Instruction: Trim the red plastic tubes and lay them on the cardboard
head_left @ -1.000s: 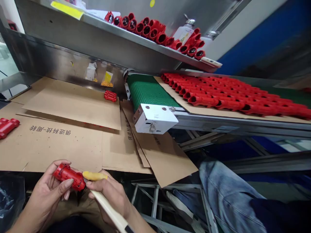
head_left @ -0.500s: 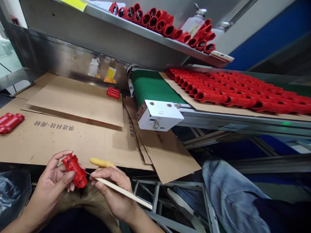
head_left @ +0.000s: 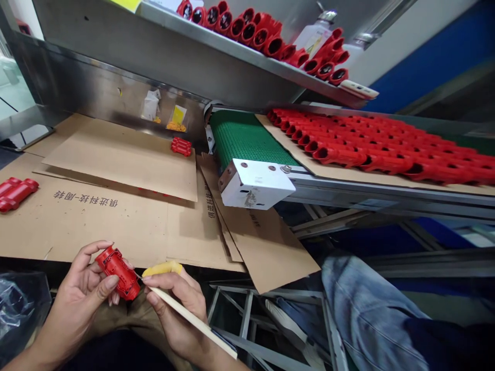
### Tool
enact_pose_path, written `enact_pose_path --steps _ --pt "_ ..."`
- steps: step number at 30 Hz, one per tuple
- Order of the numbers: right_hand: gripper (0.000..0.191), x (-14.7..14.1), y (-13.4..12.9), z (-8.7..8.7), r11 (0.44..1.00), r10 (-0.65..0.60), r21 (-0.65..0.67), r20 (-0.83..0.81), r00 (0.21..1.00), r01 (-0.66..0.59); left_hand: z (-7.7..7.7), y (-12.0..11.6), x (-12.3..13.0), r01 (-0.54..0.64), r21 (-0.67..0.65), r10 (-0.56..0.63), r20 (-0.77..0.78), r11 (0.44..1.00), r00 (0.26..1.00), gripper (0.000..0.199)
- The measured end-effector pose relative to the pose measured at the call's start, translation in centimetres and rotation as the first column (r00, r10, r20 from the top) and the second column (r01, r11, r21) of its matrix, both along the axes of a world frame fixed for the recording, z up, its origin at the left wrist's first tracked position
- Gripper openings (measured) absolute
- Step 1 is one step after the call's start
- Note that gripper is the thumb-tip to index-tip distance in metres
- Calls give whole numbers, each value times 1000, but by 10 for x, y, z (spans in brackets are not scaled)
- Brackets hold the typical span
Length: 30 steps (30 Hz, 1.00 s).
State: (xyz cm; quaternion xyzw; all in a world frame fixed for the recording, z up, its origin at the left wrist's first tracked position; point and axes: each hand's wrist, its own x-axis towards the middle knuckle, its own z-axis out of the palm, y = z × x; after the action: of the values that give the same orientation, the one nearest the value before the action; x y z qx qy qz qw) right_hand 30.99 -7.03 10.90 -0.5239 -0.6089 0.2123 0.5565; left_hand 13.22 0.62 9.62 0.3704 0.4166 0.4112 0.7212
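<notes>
In my left hand [head_left: 91, 288] I hold a red plastic tubular part [head_left: 118, 273], tilted, with my thumb across its side. My right hand [head_left: 180, 306] is closed in a pen grip on a thin tool with a long pale handle [head_left: 193, 320]. The tool's fine tip reaches the lower right end of the red part; whether it touches cannot be made out. A yellow cover [head_left: 162, 268] sits on one finger of my right hand. Both hands are over my lap, just before the edge of the cardboard-covered table [head_left: 127, 232].
To the right, a green conveyor belt [head_left: 247, 139] carries a cardboard sheet with rows of red parts [head_left: 386, 144]. More red tubes [head_left: 247, 31] and bottles [head_left: 315, 33] stand on the metal shelf. A small bag with yellow pieces [head_left: 177, 119] lies behind. A person's jeans-clad leg [head_left: 359, 304] is at right.
The tool's handle has swung a little lower and to the left with my right hand. The yellow-covered finger has bent in closer. My left hand keeps its hold on the red part.
</notes>
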Motion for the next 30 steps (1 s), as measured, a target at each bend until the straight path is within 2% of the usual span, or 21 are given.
enact_pose_path --steps 3,5,7,10,12,13,15,17,19,20,22,26,30 --pt "14 -2 -1 -3 1000 4 -18 -23 1000 -5 -4 1 -1 23 20 -23 13 1000 1000 75" --pt "13 -2 0 -7 998 40 -51 -89 995 -44 -4 0 1 -6 11 6 11 1000 1000 75" --pt "14 0 3 -11 995 95 -21 -77 992 -97 -3 -1 3 -32 -1 32 14 999 999 74" --pt "29 5 7 -16 976 142 132 207 968 -171 -5 2 5 12 -23 -11 46 1000 999 74" --pt "35 7 6 -17 965 128 167 381 916 -204 -8 6 5 42 -68 -38 65 997 997 74" --pt "36 8 4 -17 966 124 160 409 904 -204 -9 8 5 41 -87 -35 70 995 997 73" --pt "36 7 0 -15 977 118 136 301 946 -165 -11 11 3 28 -102 -22 63 994 998 72" --pt "31 6 -4 -11 988 148 40 -1 989 -148 -11 12 2 33 -66 -30 54 997 998 73" --pt "19 6 -5 -4 977 162 -83 -326 931 -199 -8 10 1 47 -19 -47 33 999 998 74" --pt "13 7 -4 0 966 153 -129 -419 895 -226 -5 8 0 46 -1 -46 15 999 999 73" --pt "13 9 -1 7 961 113 -182 -425 898 -207 1 4 1 18 20 -17 -24 1000 1000 72" --pt "13 12 5 13 978 58 -189 -169 984 -90 9 -3 3 10 2 -10 -62 1000 998 73" --pt "13 12 7 14 977 58 -194 -147 987 -87 7 -3 1 37 -19 -38 -59 999 998 72"
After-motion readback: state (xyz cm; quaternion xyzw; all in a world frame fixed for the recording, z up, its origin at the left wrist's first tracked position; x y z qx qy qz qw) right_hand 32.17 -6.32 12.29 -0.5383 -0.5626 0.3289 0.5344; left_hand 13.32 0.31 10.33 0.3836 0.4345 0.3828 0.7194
